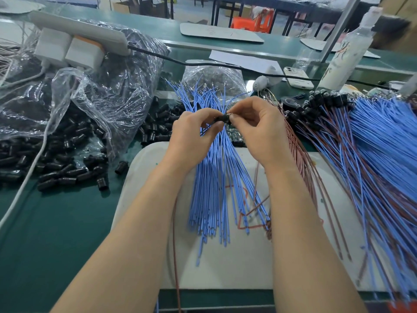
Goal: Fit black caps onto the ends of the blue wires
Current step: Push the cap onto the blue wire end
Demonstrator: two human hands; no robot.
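Cap (222, 118) was pinched in left hand (196, 129), thumb and fingers curled round it; right hand (255, 125) pinched a thin wire end right at cap's mouth. Blue wires (216, 188) fanned out beneath both hands, loose caps (67, 168) heaped well left of left hand. Risk: off-axis push could bend the terminal or miss the bore; weak pinch could drop cap into the bundle below.

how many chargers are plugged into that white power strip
2. The left charger and the right charger sit side by side on the power strip, upper left, above the plastic bags. Others may be hidden behind them.
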